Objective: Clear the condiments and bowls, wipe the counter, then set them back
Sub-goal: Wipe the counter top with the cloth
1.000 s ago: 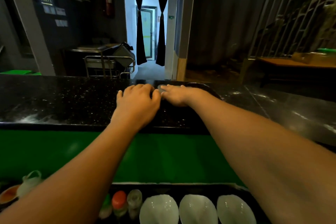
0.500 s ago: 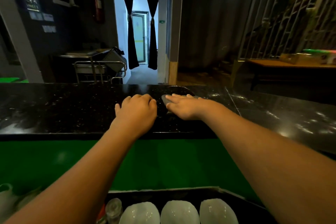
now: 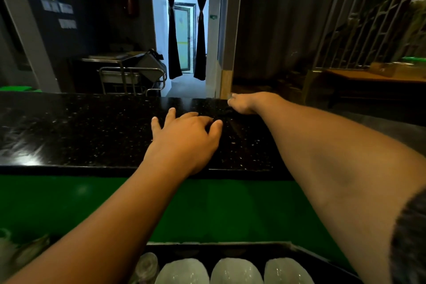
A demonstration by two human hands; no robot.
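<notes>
The black speckled counter [image 3: 80, 131] runs across the head view. My left hand [image 3: 184, 138] rests palm down on it near the front edge, fingers spread. My right hand [image 3: 249, 102] reaches to the counter's far edge, with a small grey piece, perhaps a cloth [image 3: 230, 96], showing at its fingertips; its fingers are mostly hidden. Below the counter, three white bowls [image 3: 236, 271] lie upside down in a black tray [image 3: 230, 246]. A clear condiment jar [image 3: 147, 265] stands just left of them.
A green panel [image 3: 57, 200] drops from the counter's front edge to the lower shelf. A pale, blurred object [image 3: 25, 253] sits at the bottom left. Beyond the counter are a metal trolley [image 3: 131, 74], a curtained doorway [image 3: 184, 37] and a wooden table [image 3: 368, 78].
My right hand has slid away from me to the counter's far edge and a little right. My left hand stayed on the counter with its fingers more spread. The view tilted slightly.
</notes>
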